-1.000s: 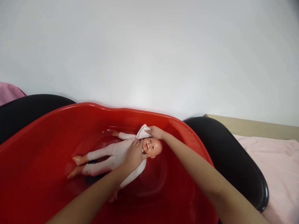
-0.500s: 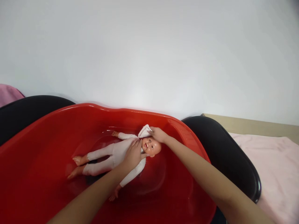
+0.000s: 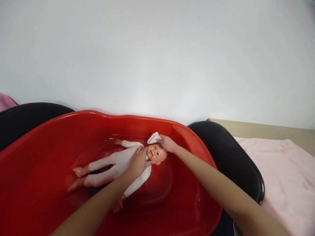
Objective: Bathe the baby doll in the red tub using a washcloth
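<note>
- Forearms (image 3: 95, 203), both bare, slant up from the bottom edge, one on each side.
- Left hand (image 3: 137, 163) lies flat over the upper chest of the baby doll (image 3: 124, 159), fingers extended and thumb spread wide of them at the neck, just under the chin; how firmly it presses I cannot tell.
- Right hand (image 3: 168, 144) is on the far side of the doll's head, fingers pinched narrow on a washcloth (image 3: 153, 138); the head lies just on the near side of those fingers, and whether cloth and head touch is unclear.
- The doll is on its back in the tub, its long axis running from feet at lower left to crown at right, slightly raised toward the right; the left hand covers the torso, while the right is nearer the crown.
- It wears a pale, close-fitting suit with long sleeves and legs; the bald head and bare feet are glossy, one arm points toward the viewer, the other back along the far side.
- The washcloth is white, small and folded, its loose end pointing left.
- Red tub (image 3: 49, 157) surrounds the doll, smooth and shiny.
- Black rounded panel (image 3: 236, 160) flanks the tub's right end, pink sheet (image 3: 290, 177) beyond.
- White wall (image 3: 152, 59) stands behind.
</note>
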`<state>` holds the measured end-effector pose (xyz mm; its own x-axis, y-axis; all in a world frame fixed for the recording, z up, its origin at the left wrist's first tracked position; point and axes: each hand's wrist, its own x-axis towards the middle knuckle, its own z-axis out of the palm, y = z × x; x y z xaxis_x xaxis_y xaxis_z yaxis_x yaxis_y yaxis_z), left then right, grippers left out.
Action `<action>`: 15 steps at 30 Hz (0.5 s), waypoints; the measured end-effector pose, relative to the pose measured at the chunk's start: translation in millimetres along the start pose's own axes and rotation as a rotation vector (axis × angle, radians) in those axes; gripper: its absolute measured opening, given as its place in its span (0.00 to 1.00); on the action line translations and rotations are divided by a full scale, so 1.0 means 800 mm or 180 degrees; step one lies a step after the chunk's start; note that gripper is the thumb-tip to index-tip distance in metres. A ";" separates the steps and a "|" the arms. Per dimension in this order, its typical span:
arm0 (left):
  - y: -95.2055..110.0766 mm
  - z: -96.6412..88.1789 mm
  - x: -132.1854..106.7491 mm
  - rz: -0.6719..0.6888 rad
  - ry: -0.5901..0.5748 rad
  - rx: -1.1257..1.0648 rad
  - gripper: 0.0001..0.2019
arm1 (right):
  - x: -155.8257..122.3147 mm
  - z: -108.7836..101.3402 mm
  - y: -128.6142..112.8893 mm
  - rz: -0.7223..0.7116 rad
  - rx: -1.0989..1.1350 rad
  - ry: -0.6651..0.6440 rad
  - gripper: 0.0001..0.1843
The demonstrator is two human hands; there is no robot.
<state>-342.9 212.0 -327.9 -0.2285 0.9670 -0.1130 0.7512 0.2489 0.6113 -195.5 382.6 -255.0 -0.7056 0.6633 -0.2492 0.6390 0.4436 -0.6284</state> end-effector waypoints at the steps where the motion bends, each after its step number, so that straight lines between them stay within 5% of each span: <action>1: 0.000 0.000 0.000 0.0014 -0.0011 0.0036 0.38 | -0.002 -0.005 0.002 0.0055 0.0021 0.0037 0.16; 6: 0.000 -0.001 0.004 -0.0010 -0.0014 0.0202 0.34 | -0.007 -0.003 0.005 0.0216 0.0086 0.0025 0.12; 15: -0.005 0.004 0.006 -0.0004 0.0002 0.0113 0.35 | -0.004 -0.018 0.013 0.0470 0.0025 -0.0177 0.20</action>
<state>-344.6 216.1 -333.4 -0.2297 0.9667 -0.1132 0.7725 0.2518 0.5830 -182.0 393.7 -250.0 -0.6201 0.6865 -0.3796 0.7348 0.3389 -0.5875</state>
